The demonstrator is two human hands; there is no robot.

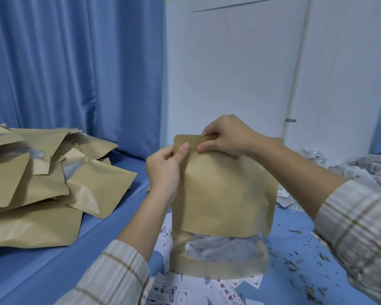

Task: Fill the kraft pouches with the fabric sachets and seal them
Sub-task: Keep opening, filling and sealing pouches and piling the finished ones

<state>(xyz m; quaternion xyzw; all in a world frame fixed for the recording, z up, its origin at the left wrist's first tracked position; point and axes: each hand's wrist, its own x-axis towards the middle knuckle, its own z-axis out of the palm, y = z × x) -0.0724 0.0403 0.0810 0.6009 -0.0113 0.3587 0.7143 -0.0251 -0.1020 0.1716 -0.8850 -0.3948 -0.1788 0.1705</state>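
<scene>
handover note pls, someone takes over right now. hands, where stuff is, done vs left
Left hand: pinching the top left edge of the kraft pouch, held upright.
Right hand: pinching the top strip further right.
Fabric sachets show through the pouch window, so it is filled; seal looks mid-press, finish it.
Pile of pouches lies on the left; whether filled, cannot tell.
Loose sachets heaped at right.
Printed labels lie under the pouch.

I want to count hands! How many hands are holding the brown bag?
2. The left hand pinches the kraft pouch at its top left corner; the right hand pinches its top edge.
</scene>
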